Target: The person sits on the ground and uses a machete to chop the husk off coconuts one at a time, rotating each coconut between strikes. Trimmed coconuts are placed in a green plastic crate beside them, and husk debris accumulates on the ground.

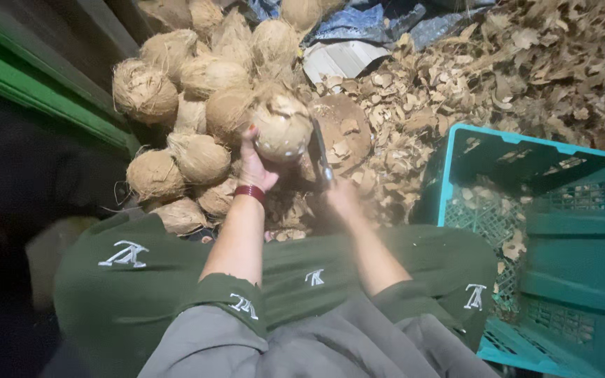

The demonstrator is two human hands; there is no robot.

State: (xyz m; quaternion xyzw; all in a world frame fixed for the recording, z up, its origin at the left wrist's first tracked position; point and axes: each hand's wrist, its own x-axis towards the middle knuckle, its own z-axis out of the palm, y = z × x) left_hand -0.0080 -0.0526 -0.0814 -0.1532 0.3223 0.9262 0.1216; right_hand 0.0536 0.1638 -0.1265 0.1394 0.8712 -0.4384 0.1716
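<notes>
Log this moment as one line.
left hand: holds coconut | right hand: holds blade against it | crate: right

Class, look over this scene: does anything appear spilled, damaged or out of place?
Yes. Husk scraps lie heaped over the ground, and some have fallen inside the teal crate. The coconut in the left hand looks partly stripped.

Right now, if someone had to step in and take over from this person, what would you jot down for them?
Left hand holds a partly husked coconut up in front. Right hand grips a blade set against its side. Unhusked coconuts are piled at the left; husk scraps cover the ground to the right. The teal crate holds only a few scraps. Done: some husk is off this coconut. Left: the rest of it, then the pile.
</notes>
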